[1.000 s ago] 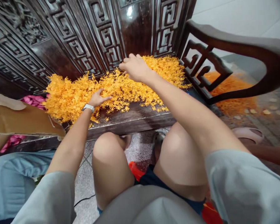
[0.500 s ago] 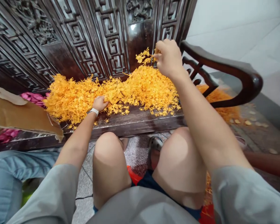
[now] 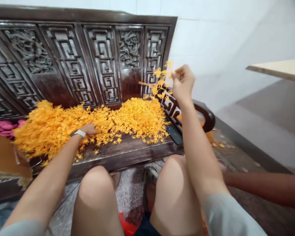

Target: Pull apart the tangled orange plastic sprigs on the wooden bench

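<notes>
A long heap of orange plastic flower pieces (image 3: 142,114) lies along the seat of a dark carved wooden bench (image 3: 127,149). My right hand (image 3: 184,82) is raised above the heap's right end, its fingers closed on a spray of orange artificial flowers (image 3: 159,85) that hangs out to the left, somewhat blurred. Low at the front of the heap rests my left hand (image 3: 88,128), with a pale-banded watch (image 3: 79,133) at the wrist. Its fingers reach in among the flowers and are partly hidden, so their grip does not show.
A cardboard box (image 3: 7,157) stands at the left, with pink pieces (image 3: 2,127) behind it. A phone (image 3: 174,134) lies on the seat by the curved armrest (image 3: 208,119). At the right, another person's arm (image 3: 263,188) reaches in. A pale board edge (image 3: 280,70) juts in above.
The view has tilted up and shifted right, showing the bench's top and the wall. My right hand has lifted the flower spray clear of the heap; my left stays at the heap.
</notes>
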{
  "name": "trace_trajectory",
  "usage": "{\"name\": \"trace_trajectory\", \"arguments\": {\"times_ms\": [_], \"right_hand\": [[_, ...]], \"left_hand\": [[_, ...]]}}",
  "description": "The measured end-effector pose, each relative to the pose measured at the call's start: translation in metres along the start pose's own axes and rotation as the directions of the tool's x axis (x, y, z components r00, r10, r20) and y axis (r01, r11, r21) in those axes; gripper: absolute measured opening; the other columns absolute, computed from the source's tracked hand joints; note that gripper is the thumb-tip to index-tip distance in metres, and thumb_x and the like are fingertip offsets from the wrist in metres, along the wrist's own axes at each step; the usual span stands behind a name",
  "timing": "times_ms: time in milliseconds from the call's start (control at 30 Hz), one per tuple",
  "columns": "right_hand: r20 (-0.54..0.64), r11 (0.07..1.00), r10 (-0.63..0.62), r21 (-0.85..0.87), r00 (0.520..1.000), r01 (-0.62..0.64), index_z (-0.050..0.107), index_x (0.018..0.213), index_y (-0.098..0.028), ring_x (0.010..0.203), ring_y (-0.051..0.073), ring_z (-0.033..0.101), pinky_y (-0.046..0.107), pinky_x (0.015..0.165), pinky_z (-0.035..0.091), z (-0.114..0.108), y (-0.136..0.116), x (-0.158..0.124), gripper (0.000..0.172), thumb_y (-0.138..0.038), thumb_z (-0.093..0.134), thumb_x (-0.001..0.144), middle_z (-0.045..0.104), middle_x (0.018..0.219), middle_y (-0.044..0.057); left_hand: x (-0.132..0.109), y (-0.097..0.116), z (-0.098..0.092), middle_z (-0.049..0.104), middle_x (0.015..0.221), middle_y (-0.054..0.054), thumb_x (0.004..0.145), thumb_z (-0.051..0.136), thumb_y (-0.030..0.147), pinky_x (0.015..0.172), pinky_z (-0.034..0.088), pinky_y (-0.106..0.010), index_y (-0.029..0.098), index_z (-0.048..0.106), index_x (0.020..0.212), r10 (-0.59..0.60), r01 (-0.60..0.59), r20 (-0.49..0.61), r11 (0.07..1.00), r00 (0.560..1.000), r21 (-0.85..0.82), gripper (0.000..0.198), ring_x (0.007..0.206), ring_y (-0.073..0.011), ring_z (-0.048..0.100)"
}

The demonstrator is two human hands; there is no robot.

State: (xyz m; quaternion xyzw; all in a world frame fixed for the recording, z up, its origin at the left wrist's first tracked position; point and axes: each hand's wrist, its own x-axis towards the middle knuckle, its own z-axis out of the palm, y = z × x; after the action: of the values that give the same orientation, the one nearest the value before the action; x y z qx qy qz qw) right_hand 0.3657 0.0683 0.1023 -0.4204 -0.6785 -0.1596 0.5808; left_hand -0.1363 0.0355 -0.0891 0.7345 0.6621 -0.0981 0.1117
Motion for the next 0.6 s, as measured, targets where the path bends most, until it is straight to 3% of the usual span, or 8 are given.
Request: {"name": "trace_trajectory", "arguments": {"times_ms": [100, 167, 200, 267, 300, 333, 467, 600], "right_hand": [[0.016, 0.990, 0.075, 0.117, 0.997, -0.076, 0.062, 0.095, -0.022, 0.083, 0.018, 0.057, 0.038, 0.080, 0.048, 0.001, -0.010, -0.010, 0.032, -0.054, 0.060, 0.101, 0.058, 0.090, 0.003], [0.042, 0.977, 0.127, 0.169, 0.991, -0.133, 0.063, 0.093, -0.022, 0.087, 0.018, 0.058, 0.037, 0.083, 0.050, 0.006, -0.020, -0.016, 0.031, -0.052, 0.067, 0.097, 0.061, 0.098, 0.005], [0.057, 0.964, 0.161, 0.203, 0.985, -0.170, 0.063, 0.092, -0.023, 0.088, 0.018, 0.059, 0.037, 0.083, 0.050, 0.009, -0.025, -0.019, 0.030, -0.052, 0.068, 0.095, 0.061, 0.100, 0.005], [0.106, 0.915, 0.245, 0.304, 0.964, -0.266, 0.060, 0.091, -0.024, 0.085, 0.017, 0.058, 0.035, 0.082, 0.051, 0.016, -0.034, -0.023, 0.032, -0.054, 0.069, 0.095, 0.062, 0.097, 0.004], [0.141, 0.872, 0.293, 0.366, 0.946, -0.324, 0.058, 0.090, -0.024, 0.083, 0.017, 0.058, 0.034, 0.079, 0.050, 0.019, -0.038, -0.025, 0.033, -0.055, 0.069, 0.094, 0.062, 0.093, 0.004], [0.178, 0.819, 0.340, 0.426, 0.923, -0.384, 0.056, 0.091, -0.025, 0.081, 0.017, 0.058, 0.033, 0.076, 0.050, 0.022, -0.042, -0.027, 0.034, -0.056, 0.069, 0.093, 0.061, 0.090, 0.003], [0.243, 0.625, 0.505, 0.559, 0.828, -0.545, 0.051, 0.104, -0.027, 0.083, 0.018, 0.062, 0.031, 0.071, 0.054, 0.029, -0.047, -0.035, 0.038, -0.050, 0.077, 0.087, 0.062, 0.085, 0.002], [0.202, 0.545, 0.617, 0.587, 0.761, -0.598, 0.046, 0.112, -0.028, 0.082, 0.016, 0.065, 0.028, 0.073, 0.057, 0.029, -0.041, -0.045, 0.041, -0.035, 0.077, 0.086, 0.062, 0.083, -0.001]], "left_hand": [[0.010, 0.029, -0.064, 0.068, 0.145, -0.024, 0.063, 0.083, 0.060, 0.108, 0.054, -0.042, 0.011, 0.075, 0.132, 0.080, -0.077, 0.103, 0.997, 0.991, -0.029, 0.085, 0.137, -0.0430, 0.063], [0.008, 0.068, -0.114, 0.060, 0.156, -0.023, 0.072, 0.078, 0.060, 0.118, 0.047, -0.043, 0.010, 0.068, 0.143, 0.193, -0.194, -0.035, 0.979, 0.981, -0.064, 0.088, 0.147, -0.0415, 0.054], [0.004, 0.093, -0.137, 0.061, 0.156, -0.020, 0.080, 0.071, 0.059, 0.119, 0.045, -0.042, 0.011, 0.068, 0.144, 0.285, -0.310, -0.196, 0.945, 0.938, -0.109, 0.080, 0.146, -0.0383, 0.055], [-0.005, 0.148, -0.175, 0.070, 0.145, -0.013, 0.096, 0.054, 0.061, 0.113, 0.049, -0.039, 0.017, 0.073, 0.136, 0.417, -0.570, -0.496, 0.795, 0.761, -0.206, 0.062, 0.135, -0.0312, 0.064], [-0.008, 0.175, -0.189, 0.075, 0.134, -0.012, 0.099, 0.052, 0.061, 0.105, 0.052, -0.038, 0.018, 0.077, 0.129, 0.462, -0.671, -0.562, 0.700, 0.686, -0.244, 0.059, 0.123, -0.0287, 0.069], [-0.010, 0.200, -0.197, 0.079, 0.119, -0.012, 0.098, 0.056, 0.061, 0.097, 0.055, -0.038, 0.018, 0.081, 0.120, 0.508, -0.726, -0.560, 0.629, 0.654, -0.277, 0.055, 0.111, -0.0270, 0.073], [-0.002, 0.259, -0.189, 0.075, 0.075, -0.010, 0.087, 0.076, 0.041, 0.073, 0.053, -0.037, 0.015, 0.077, 0.074, 0.498, -0.714, -0.528, 0.597, 0.688, -0.366, 0.029, 0.074, -0.0221, 0.070], [0.017, 0.261, -0.148, 0.078, 0.084, -0.013, 0.095, 0.068, 0.040, 0.072, 0.055, -0.034, 0.015, 0.071, 0.078, 0.471, -0.652, -0.468, 0.388, 0.748, -0.651, 0.031, 0.073, -0.0195, 0.072]]}}
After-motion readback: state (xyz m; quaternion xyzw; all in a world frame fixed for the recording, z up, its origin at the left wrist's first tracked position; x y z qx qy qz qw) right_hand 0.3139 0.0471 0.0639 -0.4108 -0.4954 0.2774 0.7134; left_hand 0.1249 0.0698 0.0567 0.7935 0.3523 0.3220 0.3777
